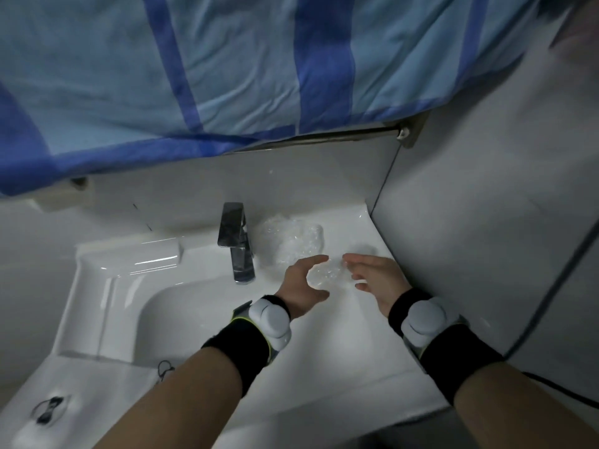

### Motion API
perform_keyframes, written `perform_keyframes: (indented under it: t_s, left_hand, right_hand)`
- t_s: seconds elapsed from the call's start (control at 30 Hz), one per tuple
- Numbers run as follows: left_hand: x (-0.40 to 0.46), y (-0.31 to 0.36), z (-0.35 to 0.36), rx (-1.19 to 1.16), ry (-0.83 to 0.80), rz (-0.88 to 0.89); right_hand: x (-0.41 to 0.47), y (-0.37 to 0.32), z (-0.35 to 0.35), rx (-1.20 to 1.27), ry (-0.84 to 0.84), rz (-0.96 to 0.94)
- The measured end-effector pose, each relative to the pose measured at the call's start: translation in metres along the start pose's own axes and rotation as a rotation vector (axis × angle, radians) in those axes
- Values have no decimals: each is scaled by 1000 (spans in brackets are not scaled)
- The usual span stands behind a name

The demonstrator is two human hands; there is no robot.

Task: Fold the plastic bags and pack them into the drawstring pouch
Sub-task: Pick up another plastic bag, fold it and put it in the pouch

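Note:
A small wad of clear plastic bag [327,273] lies on the white counter to the right of the tap. My left hand [303,285] curves around its left side, fingers spread, index above it and thumb below. My right hand [377,277] is flat and open at its right side, fingertips at the wad's edge. A larger heap of crumpled clear plastic bags [288,239] rests behind, against the back wall. At the lower left a pale, blurred pouch-like thing [97,387] with a black cord loop [165,367] lies on the counter; I cannot tell its shape.
A chrome tap [238,244] stands left of the bags, with the white basin [107,296] below it. A blue striped cloth [227,69] hangs overhead. A grey wall [486,222] closes the right side. A black clip-like item [48,411] sits at the far lower left.

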State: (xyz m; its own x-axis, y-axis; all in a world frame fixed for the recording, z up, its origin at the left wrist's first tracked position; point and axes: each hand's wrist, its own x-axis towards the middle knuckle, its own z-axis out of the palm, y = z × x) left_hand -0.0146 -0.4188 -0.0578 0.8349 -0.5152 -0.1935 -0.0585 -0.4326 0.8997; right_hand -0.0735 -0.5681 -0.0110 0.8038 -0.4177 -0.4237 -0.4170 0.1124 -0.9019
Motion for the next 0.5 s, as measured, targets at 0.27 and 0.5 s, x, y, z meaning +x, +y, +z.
perform_keyframes:
  t_s: [0.27, 0.5]
  left_hand:
    - [-44, 35, -59, -95, 4, 30]
    - [-94, 74, -134, -108, 10, 50]
  right_hand:
    - [-51, -63, 26, -67, -115, -52]
    - [-78, -95, 68, -324, -225, -247]
